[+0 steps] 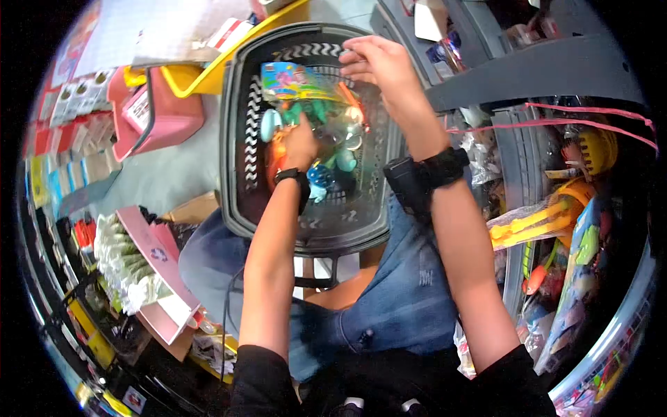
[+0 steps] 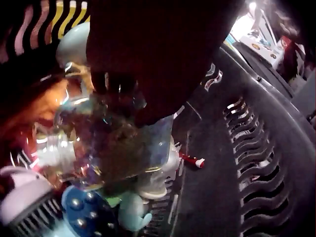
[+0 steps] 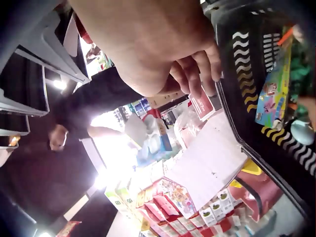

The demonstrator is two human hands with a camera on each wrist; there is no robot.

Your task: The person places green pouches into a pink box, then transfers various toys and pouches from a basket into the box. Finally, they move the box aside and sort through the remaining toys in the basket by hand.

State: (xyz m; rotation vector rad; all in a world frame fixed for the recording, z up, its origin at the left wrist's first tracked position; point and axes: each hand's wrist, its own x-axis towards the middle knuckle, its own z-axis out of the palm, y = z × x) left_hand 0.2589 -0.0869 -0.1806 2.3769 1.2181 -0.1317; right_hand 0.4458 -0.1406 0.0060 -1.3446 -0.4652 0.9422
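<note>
A black basket [image 1: 240, 208] with wavy slots stands before my knees, filled with small toys. Inside it, my left hand [image 1: 300, 147] reaches down among them. The left wrist view has this hand [image 2: 158, 54] in dark shadow over a clear plastic package [image 2: 123, 153]; I cannot tell if the fingers grip it. Beyond the hand lies a bag with a colourful header card [image 1: 299, 80]. A pale blue egg-shaped piece [image 1: 271, 125] and a blue studded ball [image 2: 84, 212] sit nearby. Above the basket's far right corner, my right hand [image 1: 381, 69] holds nothing, fingers loosely bent.
Left of the basket is a pink bin [image 1: 167, 118], with a yellow edge [image 1: 184, 83] behind it. Grey shelving [image 1: 528, 76] rises at the right, with packaged toys and a yellow-orange toy [image 1: 538, 219] beside my right forearm. A pink open box [image 1: 153, 264] stands at the lower left.
</note>
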